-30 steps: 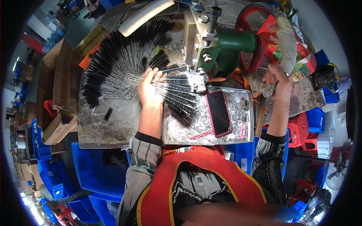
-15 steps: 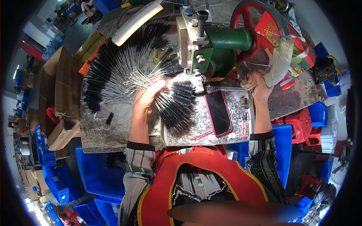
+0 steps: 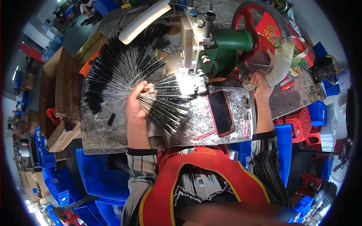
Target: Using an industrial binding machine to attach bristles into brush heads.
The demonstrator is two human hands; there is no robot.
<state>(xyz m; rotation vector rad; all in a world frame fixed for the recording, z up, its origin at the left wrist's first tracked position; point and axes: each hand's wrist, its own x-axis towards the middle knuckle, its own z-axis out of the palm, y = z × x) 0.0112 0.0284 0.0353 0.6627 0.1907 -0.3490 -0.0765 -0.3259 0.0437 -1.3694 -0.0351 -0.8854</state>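
Note:
My left hand (image 3: pixel 138 101) is closed around a fanned bundle of twisted-wire brushes (image 3: pixel 164 109) with black bristles. Their right ends spread toward a brightly lit metal block (image 3: pixel 192 83) at the foot of a green bench press (image 3: pixel 222 45); glare hides whether any brush touches it. Left of this hand lies a large spread pile of similar wire brushes (image 3: pixel 109 71), bristles outward. My right hand (image 3: pixel 263 89) is closed at the low edge of the press's big red handwheel (image 3: pixel 241 15), on its rim wrapped in cloth and clear plastic (image 3: pixel 281 62).
A phone with a red case (image 3: pixel 220 113) and a pink-handled tool (image 3: pixel 245 129) lie on the metal tray (image 3: pixel 200 140). A white lamp (image 3: pixel 145 22) hangs over the pile. Cardboard boxes (image 3: pixel 62 86) stand left, blue bins (image 3: pixel 100 173) below, red stools (image 3: pixel 298 124) right.
My left hand has drawn the brush bundle left, away from the press, and the brushes are fanned wider. The right hand stays at the wheel. The view has shifted slightly.

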